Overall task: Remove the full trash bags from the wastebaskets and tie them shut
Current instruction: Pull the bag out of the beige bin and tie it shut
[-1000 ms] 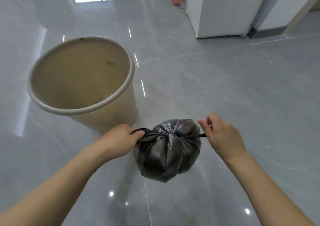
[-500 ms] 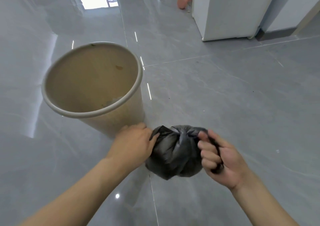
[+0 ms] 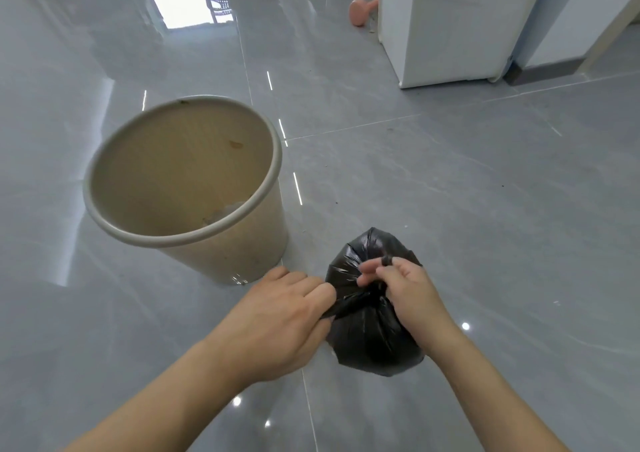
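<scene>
Left hand (image 3: 280, 309): we pinch a twisted black strip of the trash bag (image 3: 372, 334) with curled fingers.
Right hand (image 3: 405, 289): we grip the bunched top of the bag, fingers curled round it.
Trash bag: small, black, held between our hands above the floor (image 3: 485, 192).
Wastebasket (image 3: 194, 192): beige, upright on the floor, just left of the bag.
</scene>
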Tool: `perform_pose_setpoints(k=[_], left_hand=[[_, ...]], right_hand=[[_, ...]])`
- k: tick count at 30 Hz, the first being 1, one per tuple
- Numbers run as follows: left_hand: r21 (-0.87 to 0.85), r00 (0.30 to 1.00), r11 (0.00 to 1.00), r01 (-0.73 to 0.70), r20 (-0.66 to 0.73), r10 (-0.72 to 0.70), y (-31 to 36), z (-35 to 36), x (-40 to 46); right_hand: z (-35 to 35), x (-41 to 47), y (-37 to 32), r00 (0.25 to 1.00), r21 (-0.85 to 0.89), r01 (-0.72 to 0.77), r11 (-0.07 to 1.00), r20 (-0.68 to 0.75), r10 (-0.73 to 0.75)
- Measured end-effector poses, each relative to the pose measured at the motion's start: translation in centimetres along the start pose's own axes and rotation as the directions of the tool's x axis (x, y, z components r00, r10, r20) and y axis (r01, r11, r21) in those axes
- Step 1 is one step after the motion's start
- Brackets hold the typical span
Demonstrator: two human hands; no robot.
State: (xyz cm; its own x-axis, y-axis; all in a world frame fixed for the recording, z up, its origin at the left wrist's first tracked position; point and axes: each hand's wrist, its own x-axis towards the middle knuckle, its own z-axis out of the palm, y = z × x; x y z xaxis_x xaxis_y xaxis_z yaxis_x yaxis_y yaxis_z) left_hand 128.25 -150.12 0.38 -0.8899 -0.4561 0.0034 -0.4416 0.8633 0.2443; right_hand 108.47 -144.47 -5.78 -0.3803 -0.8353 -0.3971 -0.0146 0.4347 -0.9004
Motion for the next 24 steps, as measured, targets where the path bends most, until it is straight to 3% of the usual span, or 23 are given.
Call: perform_pose_setpoints(k=[3,6,8,10,13,15,19,24], left_hand=[[-0.034,0.995,0.996,0.088,-0.044,-0.089,-0.8,-0.9,0.6],[-0.148,0.976,0.971,0.187,-0.087,-0.201,-1.4,-1.3,2.0],[-0.269,0.964,0.937,0.221,-0.084,-0.251,-1.6,-0.8,3.0],[-0.489,0.941,0.827,0.277,-0.035,-0.336,-1.4,0.1,3.6],[-0.775,0.884,0.53,0.344,0.077,-0.461,-1.0,1.4,3.7],[-0.84,0.858,0.421,0.343,0.098,-0.504,-0.8,2.6,3.8],[-0.835,0.813,0.403,0.376,0.089,-0.575,-0.5,4.4,4.2],[-0.804,0.758,0.392,0.448,0.109,-0.643,-0.7,5.1,5.0]], right_hand=[[-1.1,-0.5,-1.0,0.989,-0.361,0.068,0.93,0.15,-0.015],[-1.3,-0.8,-2.6,0.949,-0.579,0.156,0.8,0.313,0.042],[-1.0,-1.0,-3.6,0.924,-0.72,0.211,0.661,0.367,0.104],[-0.7,-1.2,-4.2,0.902,-0.785,0.264,0.56,0.406,0.144],[-1.1,-1.5,-4.4,0.894,-0.777,0.308,0.549,0.434,0.113],[-1.6,-1.6,-4.1,0.887,-0.719,0.332,0.611,0.459,0.058],[-1.6,-1.3,-2.5,0.836,-0.562,0.449,0.694,0.538,-0.105],[-1.0,-0.6,-0.5,0.904,-0.466,0.419,0.779,0.295,-0.31]])
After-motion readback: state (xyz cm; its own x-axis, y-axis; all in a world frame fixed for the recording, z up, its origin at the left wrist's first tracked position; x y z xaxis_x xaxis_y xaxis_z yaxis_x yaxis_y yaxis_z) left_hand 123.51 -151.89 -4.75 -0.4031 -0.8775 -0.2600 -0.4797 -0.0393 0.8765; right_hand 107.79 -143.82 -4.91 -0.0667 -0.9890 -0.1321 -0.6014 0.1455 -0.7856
